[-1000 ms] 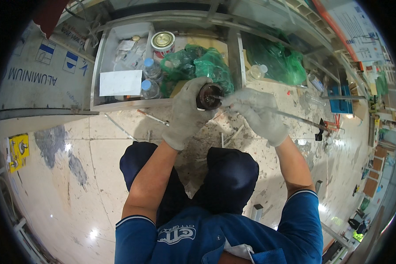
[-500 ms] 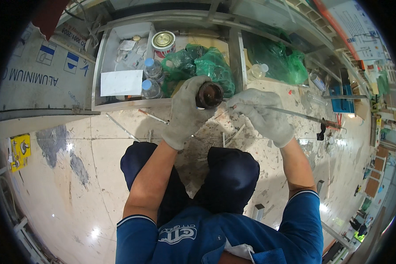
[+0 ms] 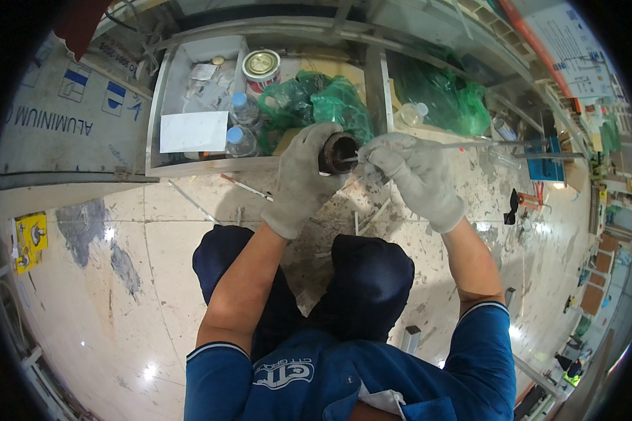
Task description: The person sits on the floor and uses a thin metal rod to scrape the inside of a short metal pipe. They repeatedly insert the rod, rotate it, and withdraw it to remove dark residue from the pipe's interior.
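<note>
My left hand (image 3: 303, 172), in a pale grey work glove, is wrapped round a small dark brown jar (image 3: 339, 154). The jar's open mouth faces up and toward my right hand, and its inside looks dark and coated. My right hand (image 3: 416, 174), gloved the same way, pinches a long thin metal rod (image 3: 481, 144) close to one end. That end reaches into the mouth of the jar, while the rest sticks out far to the right, nearly level. What lies deep in the jar is hidden.
Ahead stands an open metal-framed cabinet (image 3: 211, 167) with a paint can (image 3: 261, 64), plastic bottles (image 3: 242, 140), green plastic bags (image 3: 340, 105) and a white paper (image 3: 193, 132). Thin strips (image 3: 193, 201) litter the stained floor. A blue box (image 3: 545, 168) and an orange-handled tool (image 3: 534, 198) lie at right.
The rod has swung up from a downward slant to nearly level, and its near end has entered the jar. My left hand has shifted slightly right, tipping the jar toward the rod.
</note>
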A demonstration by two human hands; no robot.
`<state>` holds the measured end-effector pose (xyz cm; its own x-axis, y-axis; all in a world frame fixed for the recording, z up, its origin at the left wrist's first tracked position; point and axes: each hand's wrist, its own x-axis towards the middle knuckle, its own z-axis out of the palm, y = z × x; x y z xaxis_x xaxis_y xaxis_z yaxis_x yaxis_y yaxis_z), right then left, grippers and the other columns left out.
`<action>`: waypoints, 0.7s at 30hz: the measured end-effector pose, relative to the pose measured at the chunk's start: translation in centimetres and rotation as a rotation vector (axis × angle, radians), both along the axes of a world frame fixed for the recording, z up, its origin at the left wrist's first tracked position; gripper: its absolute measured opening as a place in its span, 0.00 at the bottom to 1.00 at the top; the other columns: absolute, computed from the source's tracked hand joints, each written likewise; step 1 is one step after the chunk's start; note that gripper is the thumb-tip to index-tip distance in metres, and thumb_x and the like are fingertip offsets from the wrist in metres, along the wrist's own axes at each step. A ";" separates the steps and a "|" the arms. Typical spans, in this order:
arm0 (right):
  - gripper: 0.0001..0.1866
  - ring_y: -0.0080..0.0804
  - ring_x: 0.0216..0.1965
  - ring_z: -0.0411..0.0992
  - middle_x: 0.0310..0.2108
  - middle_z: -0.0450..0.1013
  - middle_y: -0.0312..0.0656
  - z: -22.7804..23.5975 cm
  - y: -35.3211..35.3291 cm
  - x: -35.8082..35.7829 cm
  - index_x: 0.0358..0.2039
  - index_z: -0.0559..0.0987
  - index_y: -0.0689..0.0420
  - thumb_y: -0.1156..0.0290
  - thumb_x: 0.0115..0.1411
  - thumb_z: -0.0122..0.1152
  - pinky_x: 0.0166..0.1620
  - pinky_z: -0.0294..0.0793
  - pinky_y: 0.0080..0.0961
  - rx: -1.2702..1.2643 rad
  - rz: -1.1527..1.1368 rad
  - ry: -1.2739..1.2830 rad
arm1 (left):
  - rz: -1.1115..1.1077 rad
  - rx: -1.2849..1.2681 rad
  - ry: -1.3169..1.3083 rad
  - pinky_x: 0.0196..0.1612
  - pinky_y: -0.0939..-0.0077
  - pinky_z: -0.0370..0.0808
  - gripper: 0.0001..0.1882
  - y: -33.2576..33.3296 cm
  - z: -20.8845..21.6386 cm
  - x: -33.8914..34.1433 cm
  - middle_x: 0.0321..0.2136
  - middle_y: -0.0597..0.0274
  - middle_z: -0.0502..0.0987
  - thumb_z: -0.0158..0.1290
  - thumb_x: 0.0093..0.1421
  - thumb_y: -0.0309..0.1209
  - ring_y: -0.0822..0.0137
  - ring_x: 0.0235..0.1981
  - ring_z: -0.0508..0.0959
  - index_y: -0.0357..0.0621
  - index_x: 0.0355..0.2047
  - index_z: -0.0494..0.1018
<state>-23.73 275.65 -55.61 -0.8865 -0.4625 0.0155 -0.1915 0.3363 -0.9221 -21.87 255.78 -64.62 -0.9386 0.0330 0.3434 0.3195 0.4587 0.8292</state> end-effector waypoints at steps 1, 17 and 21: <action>0.13 0.34 0.30 0.80 0.34 0.82 0.47 -0.1 0.1 -0.2 0.38 0.85 0.66 0.68 0.68 0.60 0.38 0.80 0.27 -0.010 0.006 -0.034 | -0.004 -0.011 0.007 0.53 0.63 0.79 0.34 0.1 -0.1 0.0 0.49 0.50 0.79 0.73 0.45 0.27 0.50 0.49 0.82 0.43 0.54 0.73; 0.05 0.44 0.34 0.81 0.34 0.82 0.44 -0.9 0.3 -0.9 0.36 0.86 0.56 0.74 0.62 0.65 0.37 0.81 0.33 0.208 0.157 0.518 | -0.016 0.021 -0.002 0.53 0.61 0.79 0.35 -0.1 -0.2 0.1 0.49 0.50 0.79 0.72 0.44 0.26 0.49 0.49 0.81 0.43 0.54 0.73; 0.06 0.45 0.33 0.80 0.33 0.81 0.44 -0.9 0.1 0.4 0.37 0.86 0.57 0.72 0.63 0.64 0.36 0.80 0.34 0.142 0.129 0.365 | 0.031 -0.053 0.011 0.53 0.60 0.78 0.36 -0.2 -0.3 0.0 0.50 0.50 0.78 0.72 0.43 0.26 0.48 0.51 0.80 0.44 0.55 0.73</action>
<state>-23.31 275.76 -56.51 -0.7691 -0.5899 0.2461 -0.5465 0.4072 -0.7318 -21.86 255.56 -64.88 -0.9357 0.0227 0.3521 0.3135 0.5116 0.8000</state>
